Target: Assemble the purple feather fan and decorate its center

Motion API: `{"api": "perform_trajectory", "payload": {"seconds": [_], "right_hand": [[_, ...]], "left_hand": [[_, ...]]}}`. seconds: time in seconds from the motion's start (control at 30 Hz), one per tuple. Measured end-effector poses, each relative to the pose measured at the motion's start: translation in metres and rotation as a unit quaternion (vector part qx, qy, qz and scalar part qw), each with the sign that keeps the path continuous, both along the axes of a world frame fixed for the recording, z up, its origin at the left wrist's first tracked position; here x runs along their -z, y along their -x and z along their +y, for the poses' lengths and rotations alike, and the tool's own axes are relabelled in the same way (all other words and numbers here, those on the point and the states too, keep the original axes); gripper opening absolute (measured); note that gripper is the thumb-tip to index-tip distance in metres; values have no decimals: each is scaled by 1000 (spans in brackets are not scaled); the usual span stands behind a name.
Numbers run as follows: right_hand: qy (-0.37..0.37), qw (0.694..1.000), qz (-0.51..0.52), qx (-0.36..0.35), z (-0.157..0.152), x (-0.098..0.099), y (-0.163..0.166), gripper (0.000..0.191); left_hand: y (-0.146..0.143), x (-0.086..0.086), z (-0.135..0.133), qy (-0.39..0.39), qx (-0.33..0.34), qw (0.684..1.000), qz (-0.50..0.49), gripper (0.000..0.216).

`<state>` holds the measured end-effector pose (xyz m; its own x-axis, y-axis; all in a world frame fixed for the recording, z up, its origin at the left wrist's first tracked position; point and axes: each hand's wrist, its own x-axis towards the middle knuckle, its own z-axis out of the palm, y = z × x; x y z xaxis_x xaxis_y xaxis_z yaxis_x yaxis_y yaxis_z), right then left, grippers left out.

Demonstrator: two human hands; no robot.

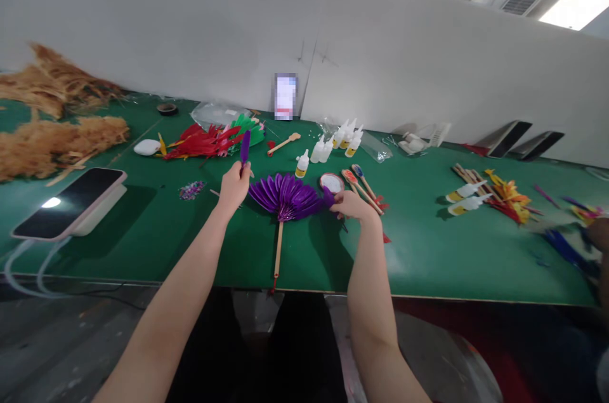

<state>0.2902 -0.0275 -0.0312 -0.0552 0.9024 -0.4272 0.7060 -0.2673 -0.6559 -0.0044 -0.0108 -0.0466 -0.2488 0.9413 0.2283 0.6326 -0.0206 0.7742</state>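
Observation:
A fan of purple feathers [284, 195] with a wooden handle [278, 247] lies on the green table between my hands. My left hand [235, 184] is closed on a single purple feather [245, 146], which points upward, left of the fan. On the fan's right side, my right hand [351, 206] pinches another purple feather [328, 197]. Just behind that hand is a small round dish of white stuff [332, 183]. A glue bottle [302, 165] stands behind the fan. Whether the right-hand feather touches the fan, I cannot tell.
Red feathers [202, 141] and green feathers [250, 130] lie at the back left. Several bottles [349, 136] stand behind the dish. Painted wooden sticks [361, 190] lie to the right. A phone [71, 203] sits far left. At the right edge, another person's arm [600, 238] shows.

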Motion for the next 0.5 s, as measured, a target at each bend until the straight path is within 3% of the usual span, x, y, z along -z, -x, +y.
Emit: {"api": "perform_trajectory", "payload": {"seconds": [0.27, 0.5], "right_hand": [[-21, 997, 57, 52, -1, -2, -8, 18], [-69, 981, 163, 73, -2, -9, -21, 16]], "left_hand": [[1, -1, -1, -17, -26, 999, -16, 25], [11, 5, 6, -25, -89, 986, -137, 25]]}}
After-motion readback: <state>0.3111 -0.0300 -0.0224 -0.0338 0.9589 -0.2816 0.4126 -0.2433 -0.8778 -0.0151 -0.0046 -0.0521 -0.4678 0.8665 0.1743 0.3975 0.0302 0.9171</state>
